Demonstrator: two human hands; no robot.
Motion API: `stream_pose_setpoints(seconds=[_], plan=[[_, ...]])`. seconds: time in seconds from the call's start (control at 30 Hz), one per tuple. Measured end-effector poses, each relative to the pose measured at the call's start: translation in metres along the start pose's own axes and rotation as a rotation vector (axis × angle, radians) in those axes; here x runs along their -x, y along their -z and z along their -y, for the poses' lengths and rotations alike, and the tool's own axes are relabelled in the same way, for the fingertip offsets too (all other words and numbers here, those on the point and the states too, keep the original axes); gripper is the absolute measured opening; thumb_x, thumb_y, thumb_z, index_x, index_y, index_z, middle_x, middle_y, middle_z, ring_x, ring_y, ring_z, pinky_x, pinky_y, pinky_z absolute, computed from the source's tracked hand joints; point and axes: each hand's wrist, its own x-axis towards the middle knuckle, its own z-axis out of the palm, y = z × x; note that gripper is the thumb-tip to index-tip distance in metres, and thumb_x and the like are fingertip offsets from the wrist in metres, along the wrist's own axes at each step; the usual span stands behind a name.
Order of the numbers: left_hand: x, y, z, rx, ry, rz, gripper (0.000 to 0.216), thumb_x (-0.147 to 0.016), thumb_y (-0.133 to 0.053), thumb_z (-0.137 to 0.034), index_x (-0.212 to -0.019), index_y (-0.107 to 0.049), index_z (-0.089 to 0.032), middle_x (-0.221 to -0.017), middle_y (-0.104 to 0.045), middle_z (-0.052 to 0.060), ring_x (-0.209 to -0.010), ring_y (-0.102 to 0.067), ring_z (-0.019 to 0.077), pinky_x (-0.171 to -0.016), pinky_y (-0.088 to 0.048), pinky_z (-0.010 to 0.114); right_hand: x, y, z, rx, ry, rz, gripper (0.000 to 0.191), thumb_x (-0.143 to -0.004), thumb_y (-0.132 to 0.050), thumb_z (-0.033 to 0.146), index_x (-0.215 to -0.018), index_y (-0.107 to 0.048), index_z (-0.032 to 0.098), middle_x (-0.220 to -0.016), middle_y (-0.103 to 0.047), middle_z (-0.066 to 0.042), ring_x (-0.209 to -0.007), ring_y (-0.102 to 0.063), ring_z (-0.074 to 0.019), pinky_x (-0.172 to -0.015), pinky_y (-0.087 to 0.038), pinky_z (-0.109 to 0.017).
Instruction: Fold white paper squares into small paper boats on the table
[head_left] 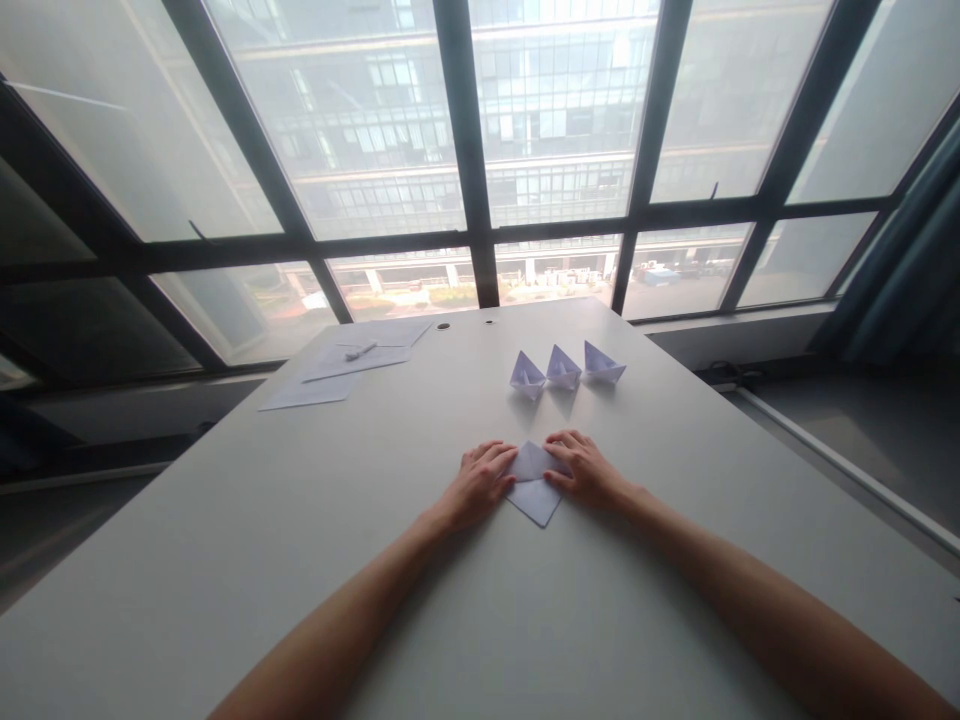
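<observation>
Three paper boats [564, 370] done, lined up just past hands. Fourth sheet [534, 483] mid-fold, diamond shape, flat on table [300, 560]. Left hand [480, 482], right hand [589, 470] press its corners, fingers spread flat, gripping nothing. Looks like plenty of folds left.

ahead: three paper boats [564, 369] | sides: bare table [675, 520]

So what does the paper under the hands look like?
The folded paper is white, thin and creased into a flat diamond shape, one corner pointing toward the person. It lies on the grey table. The left hand presses its left edge and the right hand its right edge.
</observation>
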Motion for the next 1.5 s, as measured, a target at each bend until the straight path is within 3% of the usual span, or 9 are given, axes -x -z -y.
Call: stream_pose_setpoints(seconds=[0.27,0.5,0.67,0.87,0.97,1.07,1.17,1.37,1.5], plan=[[0.0,-0.003,0.003,0.131,-0.047,-0.098,0.044,-0.089,-0.064,-0.019,-0.132,-0.057,-0.024,-0.121,-0.067,0.008,-0.115,-0.058,0.0246,-0.103,-0.042,0.04,0.0,0.002,0.001,-0.076,0.016,-0.026,0.034,-0.085,-0.07,0.025,-0.118,-0.065,0.02,-0.119,-0.064,-0.011,-0.115,-0.054,-0.0281,-0.101,-0.043,-0.044],[0.0,-0.001,0.001,0.19,0.022,-0.122,0.041,-0.091,-0.062,-0.023,-0.131,-0.057,-0.027,-0.102,-0.068,0.004,-0.097,-0.063,0.0211,-0.095,-0.045,0.038,-0.001,0.001,0.002,-0.148,0.002,-0.065,0.03,-0.082,-0.07,0.017,-0.111,-0.066,0.018,-0.101,-0.07,-0.009,-0.097,-0.061,-0.0254,-0.091,-0.046,-0.041],[0.001,-0.001,0.002,0.212,0.055,-0.143,0.044,-0.093,-0.059,-0.029,-0.136,-0.049,-0.027,-0.095,-0.067,0.002,-0.092,-0.062,0.0206,-0.092,-0.046,0.039,0.0,-0.002,-0.001,-0.221,-0.02,-0.108,0.047,-0.086,-0.065,0.019,-0.132,-0.055,0.022,-0.094,-0.069,-0.006,-0.085,-0.062,-0.021,-0.082,-0.048,-0.036],[0.0,0.001,-0.001,0.176,0.012,-0.108,0.017,-0.097,-0.051,-0.026,-0.109,-0.062,-0.024,-0.105,-0.069,0.005,-0.098,-0.062,0.0215,-0.095,-0.044,0.037,0.003,-0.004,-0.003,-0.322,-0.024,-0.13,0.017,-0.091,-0.058,0.028,-0.107,-0.06,0.023,-0.092,-0.067,-0.002,-0.079,-0.06,-0.0182,-0.073,-0.048,-0.031],[-0.001,0.001,-0.002,0.145,0.018,-0.09,0.016,-0.096,-0.053,-0.028,-0.109,-0.063,-0.024,-0.105,-0.069,0.005,-0.101,-0.062,0.0225,-0.095,-0.043,0.038,0.002,-0.004,-0.003,-0.344,-0.026,-0.162,0.013,-0.092,-0.056,0.028,-0.104,-0.059,0.023,-0.09,-0.066,-0.002,-0.078,-0.06,-0.0178,-0.073,-0.048,-0.031],[-0.001,0.002,-0.002,0.146,0.026,-0.085,0.028,-0.088,-0.068,-0.035,-0.114,-0.062,-0.025,-0.106,-0.068,0.005,-0.101,-0.061,0.0245,-0.094,-0.044,0.039,0.001,-0.004,-0.002,-0.366,-0.004,-0.182,0.01,-0.093,-0.054,0.026,-0.1,-0.061,0.022,-0.09,-0.064,-0.003,-0.079,-0.06,-0.0177,-0.073,-0.048,-0.03],[-0.001,0.005,-0.003,0.205,0.038,-0.093,0.042,-0.079,-0.077,-0.037,-0.116,-0.062,-0.025,-0.107,-0.067,0.006,-0.1,-0.062,0.0255,-0.091,-0.047,0.038,0.001,-0.004,-0.002,-0.395,0.03,-0.185,0.014,-0.094,-0.053,0.024,-0.101,-0.065,0.021,-0.093,-0.064,-0.005,-0.078,-0.059,-0.0174,-0.072,-0.048,-0.03],[-0.001,0.01,0.0,0.525,0.057,-0.13,0.041,-0.08,-0.076,-0.029,-0.119,-0.063,-0.022,-0.116,-0.067,0.007,-0.107,-0.062,0.0255,-0.095,-0.048,0.038,0.0,0.0,-0.002,-0.509,0.11,-0.191,0.035,-0.089,-0.061,0.02,-0.124,-0.062,0.022,-0.102,-0.063,-0.007,-0.082,-0.059,-0.0179,-0.076,-0.05,-0.033],[0.0,0.011,0.004,0.645,0.109,-0.123,0.044,-0.081,-0.075,-0.033,-0.122,-0.065,-0.021,-0.12,-0.067,0.009,-0.111,-0.061,0.027,-0.096,-0.05,0.039,-0.001,0.0,-0.004,-0.569,0.095,-0.17,0.041,-0.087,-0.062,0.02,-0.128,-0.061,0.023,-0.105,-0.065,-0.008,-0.089,-0.061,-0.0201,-0.076,-0.052,-0.033]])
